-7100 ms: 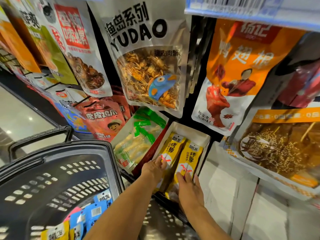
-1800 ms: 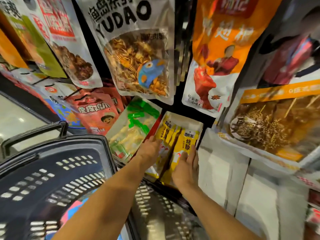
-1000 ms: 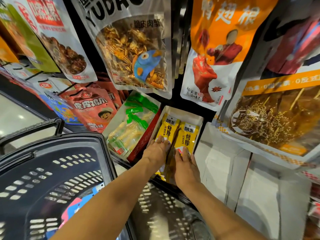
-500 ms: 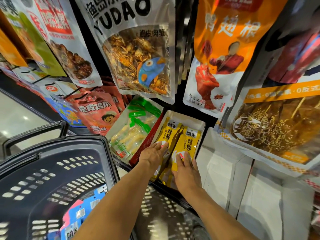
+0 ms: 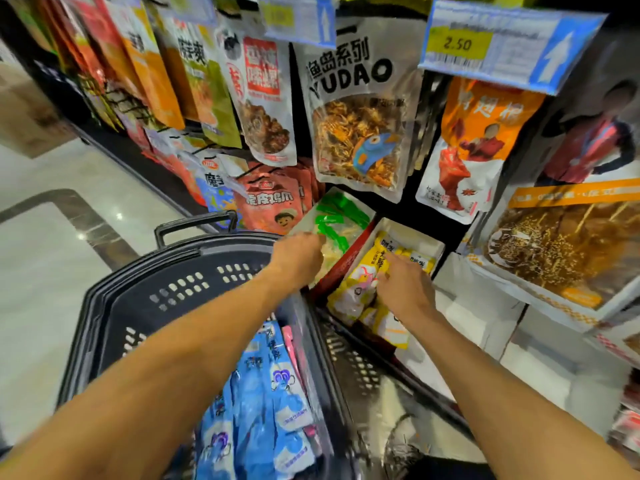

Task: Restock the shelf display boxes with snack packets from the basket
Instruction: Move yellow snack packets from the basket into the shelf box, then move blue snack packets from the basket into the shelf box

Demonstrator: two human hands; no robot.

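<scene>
A white display box (image 5: 417, 234) on the low shelf holds several yellow snack packets (image 5: 363, 289). My right hand (image 5: 407, 292) rests on them, fingers stretched out and pressing down. My left hand (image 5: 298, 257) is blurred; it hovers apart from the yellow packets, over the near edge of the neighbouring box of green-topped packets (image 5: 337, 221), and I see nothing in it. Below my arms, the dark plastic basket (image 5: 180, 268) holds several blue packets (image 5: 273, 393) and a pink one.
Large snack bags hang above the boxes: a grey YUDAO bag (image 5: 356, 116), an orange bag (image 5: 481, 133), and a red bag (image 5: 270, 206) to the left. A price strip (image 5: 485, 46) juts out overhead. Tiled aisle floor (image 5: 52, 265) lies to the left.
My left hand has come off the yellow packets and moved left, toward the green-packet box and the basket rim. My right hand stays on the yellow packets. The view has tilted up.
</scene>
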